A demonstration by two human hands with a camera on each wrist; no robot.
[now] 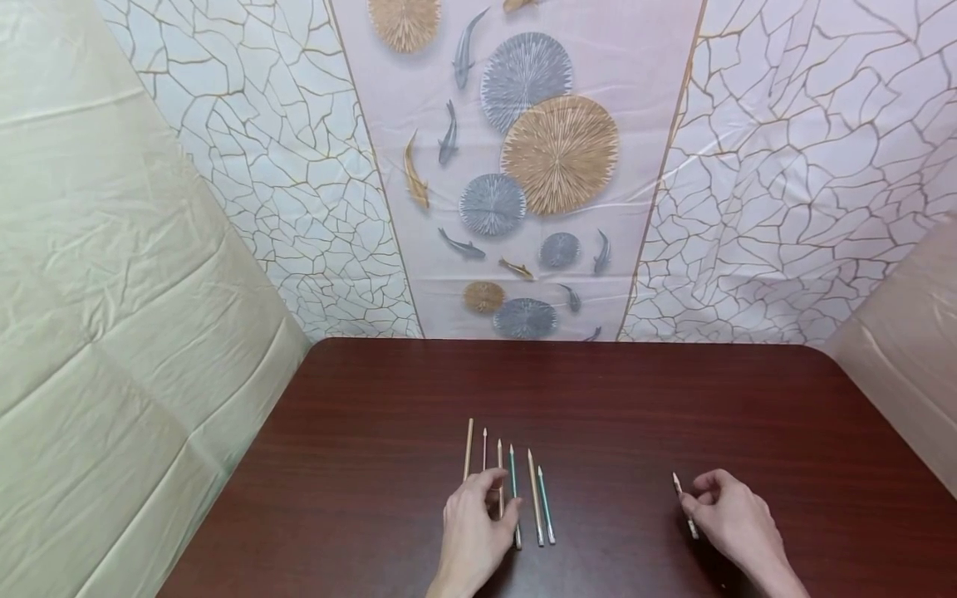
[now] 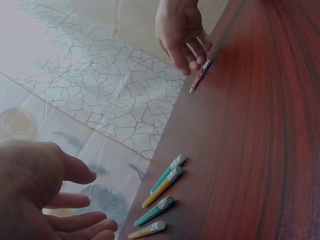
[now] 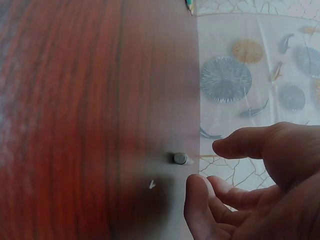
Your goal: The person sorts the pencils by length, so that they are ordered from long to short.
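My left hand (image 1: pixel 478 525) hovers over the near ends of a row of pencils, thumb and fingers spread apart. The row runs from a plain tan pencil (image 1: pixel 468 444) and a thin pink pencil (image 1: pixel 484 444) to a yellow pencil (image 1: pixel 534 494) and a short teal pencil (image 1: pixel 547 505) at its right end. Another teal pencil (image 2: pixel 154 211) shows below the left hand in the left wrist view. Off to the right, my right hand (image 1: pixel 736 515) is beside a dark red patterned pencil (image 2: pixel 199 79). A gap separates its thumb from its fingers, with the pencil's eraser end (image 3: pixel 180 158) beyond.
The dark red-brown table (image 1: pixel 359 399) ends at a patterned cloth backdrop (image 1: pixel 561 149). Cream cloth (image 1: pixel 112 332) hangs along the left side, and more cloth (image 1: pixel 912 332) hangs at the right. A small white speck (image 3: pixel 152 184) lies on the tabletop near the right hand.
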